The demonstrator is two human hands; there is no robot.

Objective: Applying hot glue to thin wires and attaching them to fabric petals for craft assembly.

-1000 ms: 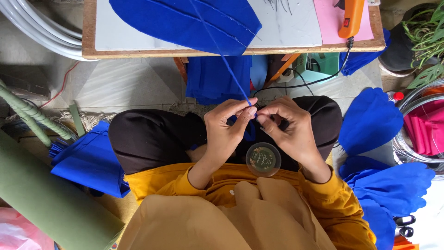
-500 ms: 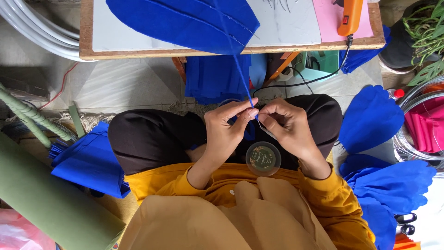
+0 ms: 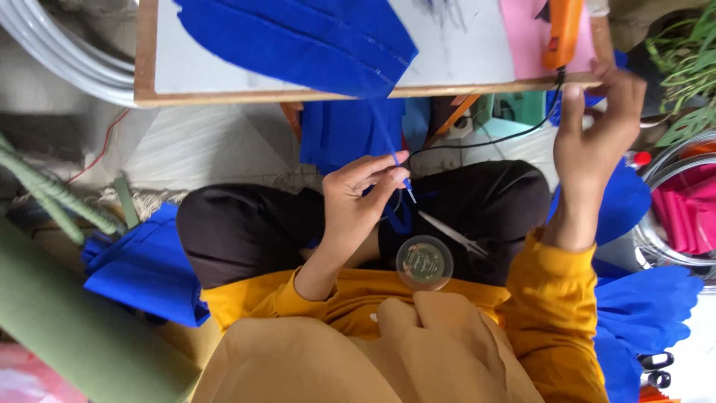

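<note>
A low wooden board [image 3: 142, 67] carries blue felt [image 3: 298, 37], pink sheet [image 3: 526, 33] and orange glue gun [image 3: 563, 30].

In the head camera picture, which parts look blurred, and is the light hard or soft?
Head view: the right hand, raised near the orange glue gun, shows motion blur, and the edges of the frame are smeared too. The left hand, pinching the blue wrapped wire, is somewhat sharper. The light is soft and even, with no hard shadows and no strong glare on the white board.
</note>
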